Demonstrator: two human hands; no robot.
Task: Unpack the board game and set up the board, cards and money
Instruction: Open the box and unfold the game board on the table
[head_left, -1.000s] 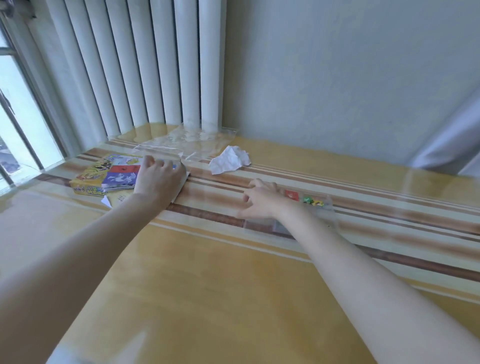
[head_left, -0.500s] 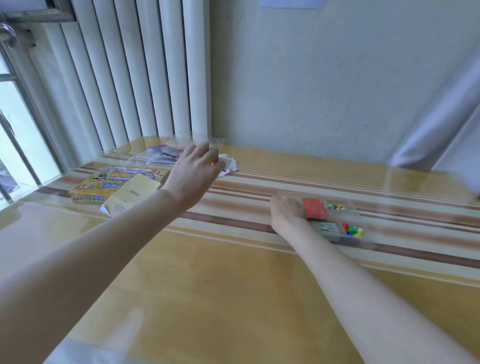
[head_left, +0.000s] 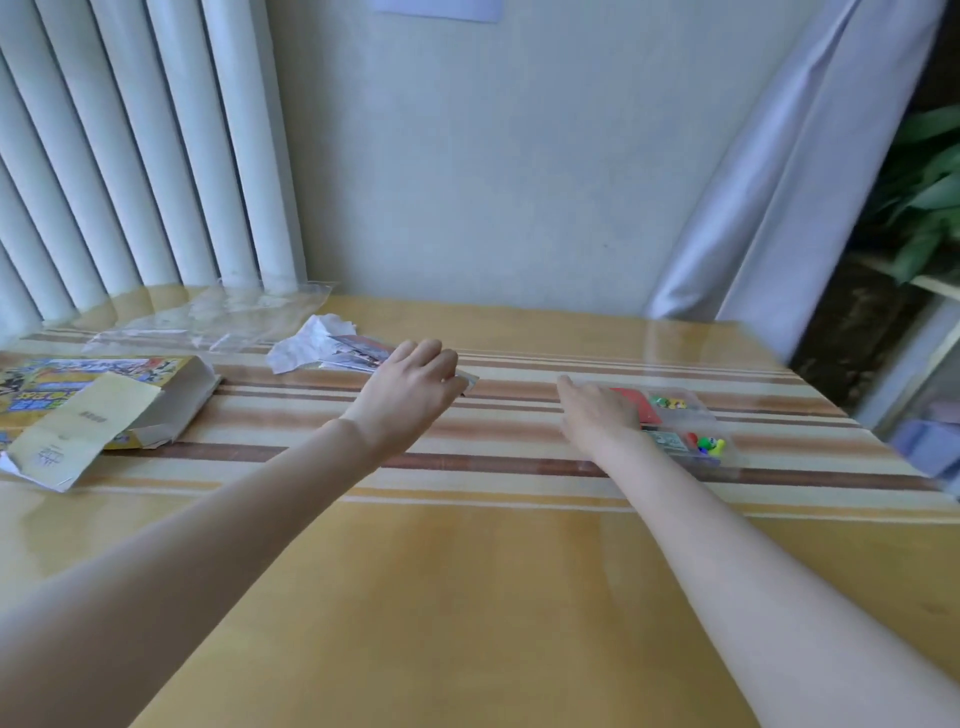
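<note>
Board (head_left: 358, 353) folded flat on the counter (head_left: 467, 597), long side running left to right, just under the left hand (head_left: 410, 395), fingers curled pinching its near edge; right hand (head_left: 597, 415) flat, fingers straight, beside the clear tray (head_left: 691, 431).

On the worktop (head_left: 467, 597) were: one yellow game box (head_left: 104, 384), one clear compartment tray (head_left: 696, 431), one folded board (head_left: 358, 353), one crumpled paper (head_left: 311, 343), one clear plastic bag (head_left: 218, 317), two hands.

Glossy wooden table (head_left: 467, 597); clear plastic tray (head_left: 696, 415).
</note>
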